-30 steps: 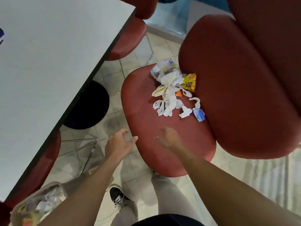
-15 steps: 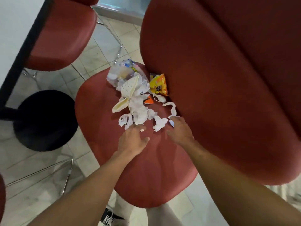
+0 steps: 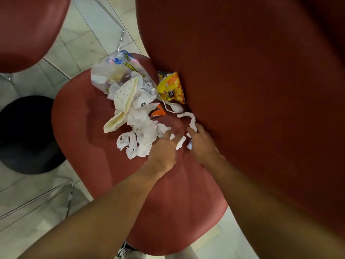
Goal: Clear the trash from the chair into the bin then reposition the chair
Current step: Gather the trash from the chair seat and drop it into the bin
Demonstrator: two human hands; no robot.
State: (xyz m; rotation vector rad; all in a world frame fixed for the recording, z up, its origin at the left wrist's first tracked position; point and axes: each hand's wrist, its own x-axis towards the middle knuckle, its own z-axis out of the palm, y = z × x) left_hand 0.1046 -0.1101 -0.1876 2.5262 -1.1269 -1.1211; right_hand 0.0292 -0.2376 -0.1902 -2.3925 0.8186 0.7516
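Note:
A red chair [image 3: 173, 202] fills the middle, its tall backrest [image 3: 252, 90] on the right. Trash lies at the back of the seat: crumpled white paper scraps [image 3: 141, 133], a clear plastic paper-towel bag [image 3: 119, 71], a cream perforated piece [image 3: 124, 94], a yellow snack packet [image 3: 171, 88], a white plastic spoon [image 3: 174, 108] and an orange scrap [image 3: 158, 112]. My left hand [image 3: 165, 148] rests on the near edge of the paper, fingers spread. My right hand [image 3: 201, 144] lies beside the backrest, fingers touching a white paper strip [image 3: 190, 118] and a small bluish piece under the palm.
A second red chair [image 3: 28, 28] stands at the top left. A black round table base [image 3: 26, 135] sits on the tiled floor at the left, with chrome chair legs [image 3: 69, 199] near it. My shoe [image 3: 128, 252] shows at the bottom edge.
Both hands have reached forward from the seat's front to the trash pile. The camera has moved closer, and the table and bin have left the view.

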